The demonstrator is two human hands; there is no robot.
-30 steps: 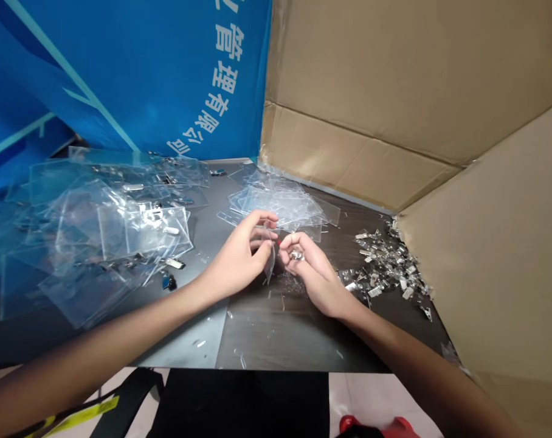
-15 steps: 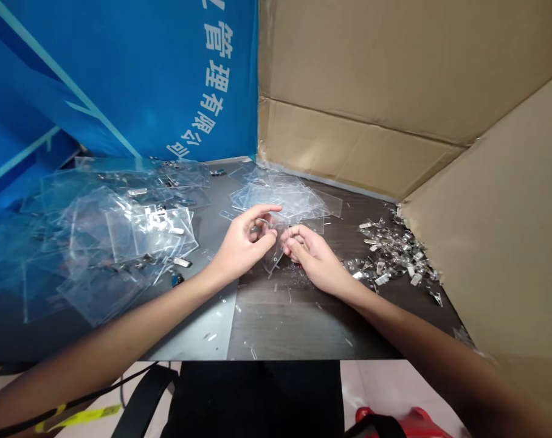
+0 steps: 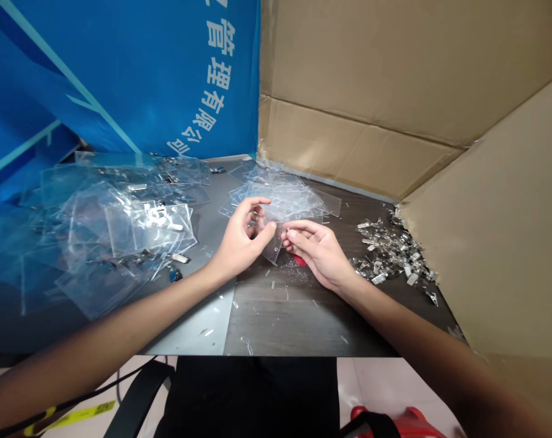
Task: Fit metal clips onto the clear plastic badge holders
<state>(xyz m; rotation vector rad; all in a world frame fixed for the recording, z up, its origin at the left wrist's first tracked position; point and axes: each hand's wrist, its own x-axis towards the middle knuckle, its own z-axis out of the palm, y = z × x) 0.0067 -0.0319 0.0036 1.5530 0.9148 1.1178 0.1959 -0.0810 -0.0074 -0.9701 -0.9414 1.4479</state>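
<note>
My left hand (image 3: 243,240) grips a clear plastic badge holder (image 3: 272,249) between thumb and fingers, its index finger stretched out above. The holder is tilted, and a small round hole shows near its lower edge. Close beside its right edge, my right hand (image 3: 320,252) is closed in a pinch; what sits between those fingertips is too small to name. Under the right hand a red object (image 3: 298,260) partly shows on the table, next to a scatter of tiny clear bits (image 3: 292,272).
Behind my hands lies a pile of clear badge holders (image 3: 298,201). Holders with metal clips (image 3: 121,225) cover the left side. Loose metal clips with clear straps (image 3: 394,252) are heaped at the right, by a cardboard wall (image 3: 495,243). Small plastic scraps (image 3: 250,348) dot the front.
My right hand has shifted slightly right, away from the holder, and its fingers are drawn back a little. More of the red object shows. The left hand keeps its grip.
</note>
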